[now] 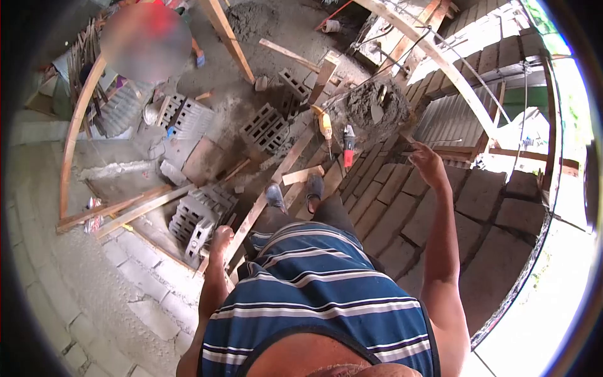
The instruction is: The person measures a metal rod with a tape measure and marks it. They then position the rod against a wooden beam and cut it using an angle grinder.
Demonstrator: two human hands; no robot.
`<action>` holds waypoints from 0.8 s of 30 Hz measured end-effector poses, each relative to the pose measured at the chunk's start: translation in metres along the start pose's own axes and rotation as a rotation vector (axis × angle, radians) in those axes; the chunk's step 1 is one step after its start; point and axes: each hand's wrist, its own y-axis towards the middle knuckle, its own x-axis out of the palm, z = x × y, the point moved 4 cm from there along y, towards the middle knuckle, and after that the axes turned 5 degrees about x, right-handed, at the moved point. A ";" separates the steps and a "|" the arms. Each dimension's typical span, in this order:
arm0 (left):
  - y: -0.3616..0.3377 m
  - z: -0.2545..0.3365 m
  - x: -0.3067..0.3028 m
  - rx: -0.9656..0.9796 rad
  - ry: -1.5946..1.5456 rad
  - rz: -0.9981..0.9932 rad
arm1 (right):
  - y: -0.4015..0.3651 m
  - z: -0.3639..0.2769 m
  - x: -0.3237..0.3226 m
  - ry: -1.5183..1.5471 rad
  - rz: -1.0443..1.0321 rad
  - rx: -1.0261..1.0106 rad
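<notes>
My left hand [222, 240] hangs low at my side, fingers curled in, with nothing showing in them; it is beside a long wooden plank [254, 217] and stacked hollow blocks [196, 220]. My right hand [428, 164] reaches forward against the block wall [402, 204], its fingers bent together near a small brownish piece [407, 137]; I cannot tell what it grips. Ahead of my feet lie a yellow drill [324, 124] and a red and black angle grinder [348, 147]. Beyond them a trowel [377, 113] sits in a heap of wet mortar [361, 103].
My shoes [275, 196] stand by the planks. More hollow blocks [265, 127] lie ahead on the floor. Upright timbers [229, 41] and a long beam [449, 66] cross the space. Another person [147, 41] is at the far left. Corrugated sheet [452, 122] stands right.
</notes>
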 end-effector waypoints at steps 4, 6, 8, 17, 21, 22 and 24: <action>-0.043 0.028 0.037 0.058 0.135 0.201 | 0.009 0.008 0.051 -0.082 -0.246 -0.007; -0.084 0.070 0.070 -0.020 0.100 0.244 | 0.003 0.019 0.093 -0.194 -0.474 -0.021; -0.071 0.017 0.081 -0.005 -0.122 0.255 | -0.008 0.037 0.142 -0.298 -0.679 -0.073; -0.126 0.111 0.160 0.187 0.010 0.382 | -0.053 0.088 0.277 -0.668 -1.019 -0.597; -0.097 0.116 0.171 0.419 0.471 0.188 | -0.055 0.084 0.288 -0.563 -0.865 -0.494; -0.083 0.105 0.171 0.428 0.466 0.176 | -0.056 0.086 0.295 -0.523 -0.836 -0.502; -0.042 0.052 0.183 0.801 0.638 -0.056 | -0.055 0.094 0.301 -0.496 -0.798 -0.496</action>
